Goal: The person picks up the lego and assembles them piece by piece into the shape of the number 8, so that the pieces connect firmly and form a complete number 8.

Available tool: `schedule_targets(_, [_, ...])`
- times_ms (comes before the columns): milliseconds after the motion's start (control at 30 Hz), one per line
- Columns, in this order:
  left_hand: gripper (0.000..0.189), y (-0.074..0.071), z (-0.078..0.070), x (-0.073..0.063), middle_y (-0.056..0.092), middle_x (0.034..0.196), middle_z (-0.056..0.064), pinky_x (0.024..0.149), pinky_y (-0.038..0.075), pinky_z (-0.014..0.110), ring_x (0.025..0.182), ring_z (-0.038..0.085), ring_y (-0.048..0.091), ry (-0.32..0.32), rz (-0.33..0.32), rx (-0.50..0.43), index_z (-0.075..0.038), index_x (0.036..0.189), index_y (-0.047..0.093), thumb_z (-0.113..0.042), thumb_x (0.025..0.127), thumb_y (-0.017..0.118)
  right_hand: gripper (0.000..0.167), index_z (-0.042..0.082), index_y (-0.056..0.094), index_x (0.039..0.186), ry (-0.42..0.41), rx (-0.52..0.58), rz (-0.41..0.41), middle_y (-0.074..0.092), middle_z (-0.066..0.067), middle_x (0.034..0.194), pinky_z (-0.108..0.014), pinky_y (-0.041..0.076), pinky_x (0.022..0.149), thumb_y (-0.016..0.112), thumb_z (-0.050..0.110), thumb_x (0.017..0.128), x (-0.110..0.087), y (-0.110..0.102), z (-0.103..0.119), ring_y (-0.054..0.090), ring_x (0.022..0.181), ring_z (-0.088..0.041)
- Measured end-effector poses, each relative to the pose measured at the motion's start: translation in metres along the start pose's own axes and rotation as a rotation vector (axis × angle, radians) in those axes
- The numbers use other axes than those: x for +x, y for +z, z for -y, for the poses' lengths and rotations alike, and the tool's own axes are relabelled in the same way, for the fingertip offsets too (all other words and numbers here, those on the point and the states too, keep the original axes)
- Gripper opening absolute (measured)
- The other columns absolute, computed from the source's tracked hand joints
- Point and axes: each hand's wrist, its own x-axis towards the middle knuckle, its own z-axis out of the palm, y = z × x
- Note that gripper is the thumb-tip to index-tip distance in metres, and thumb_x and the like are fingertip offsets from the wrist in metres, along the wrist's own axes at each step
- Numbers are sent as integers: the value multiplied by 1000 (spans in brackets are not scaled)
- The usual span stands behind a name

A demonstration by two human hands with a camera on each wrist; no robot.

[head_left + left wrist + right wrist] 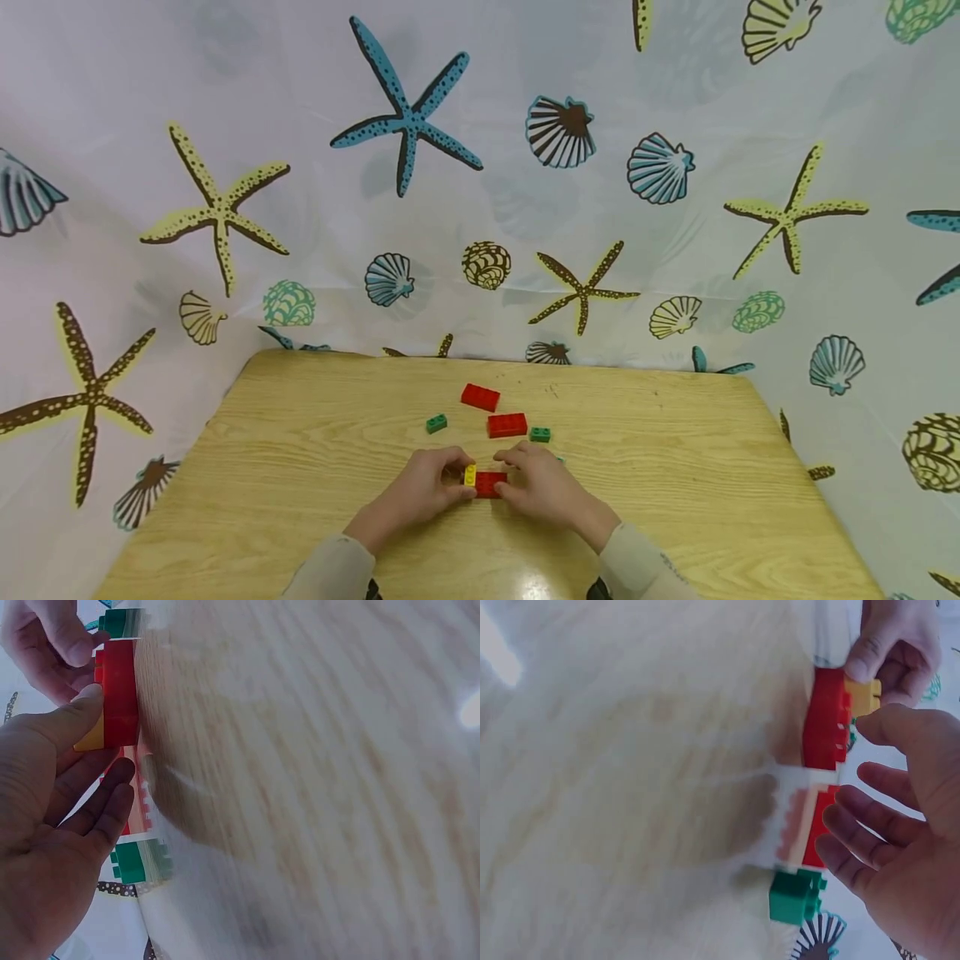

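In the head view, a small yellow toy building brick (470, 475) sits crosswise on the left end of a red brick (491, 484). My left hand (423, 487) pinches the yellow brick between thumb and fingers; the left wrist view shows the thumb (88, 696) against it, above the red brick (120, 694). At the red brick's other end is my right hand (543, 483), its fingers loosely spread and slightly bent. The right thumb (881, 726) lies close to the red brick's studs; whether it touches them I cannot tell.
Beyond the hands lie two more red bricks (507, 425), the farther red one (480, 397) set at a slant. One green brick (437, 423) is at the left, another green brick (540, 434) at the right. A patterned curtain (480, 208) borders the wooden table (300, 433).
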Motion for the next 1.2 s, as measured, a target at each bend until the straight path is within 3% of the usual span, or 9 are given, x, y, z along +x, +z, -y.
schedule_targets(367, [29, -1, -1, 0, 72, 103, -7, 88, 58, 36, 97, 16, 66, -3, 6, -12, -13, 116, 72, -27, 94, 83, 35, 1, 71, 127, 40, 44, -140, 70, -12, 121, -47, 58, 92, 75, 18, 96, -6, -16, -6, 66, 108, -31])
schedule_targets(733, [36, -2, -3, 0, 74, 112, 1, 95, 58, 45, 106, 18, 69, -21, 10, -29, -8, 122, 72, -28, 93, 83, 36, 1, 70, 129, 103, 86, -162, 69, -13, 125, -52, 57, 93, 76, 16, 97, -15, -27, -18, 65, 112, -35])
schedule_targets(1033, [37, -1, -1, 1, 74, 115, 2, 96, 58, 46, 107, 19, 69, -18, 15, -34, -7, 123, 72, -27, 93, 83, 36, 1, 71, 128, 145, 44, -165, 69, -12, 127, -54, 54, 105, 78, 16, 95, -21, -32, -27, 63, 124, -34])
schedule_targets(1200, [38, 0, 0, 1, 74, 116, 3, 96, 58, 46, 107, 19, 69, -15, 16, -42, -6, 123, 72, -27, 93, 83, 35, 2, 72, 126, 162, 37, -177, 70, -12, 126, -52, 56, 100, 78, 16, 94, -24, -33, -31, 65, 119, -34])
